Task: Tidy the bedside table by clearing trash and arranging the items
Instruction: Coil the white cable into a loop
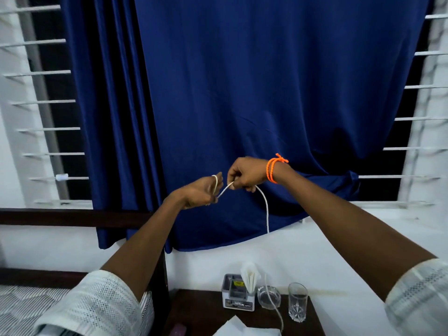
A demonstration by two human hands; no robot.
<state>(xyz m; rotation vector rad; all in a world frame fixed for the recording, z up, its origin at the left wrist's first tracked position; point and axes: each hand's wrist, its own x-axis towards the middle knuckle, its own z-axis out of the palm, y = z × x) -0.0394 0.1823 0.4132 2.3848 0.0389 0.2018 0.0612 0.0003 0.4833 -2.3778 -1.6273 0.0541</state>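
White openwork sleeves [97, 304]; braided orange wristband [272, 169] on right wrist.

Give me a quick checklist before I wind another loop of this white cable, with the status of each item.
1. Left hand holds the loop of white cable: ok.
2. Right hand grips the cable to feed it: ok.
3. Cable's free end clear of the table: not ok, it trails down past the ashtray.
4. Drinking glass away from the trailing cable: not ok, it stands close beside it.
5. Cable unplugged at its far end: cannot tell.
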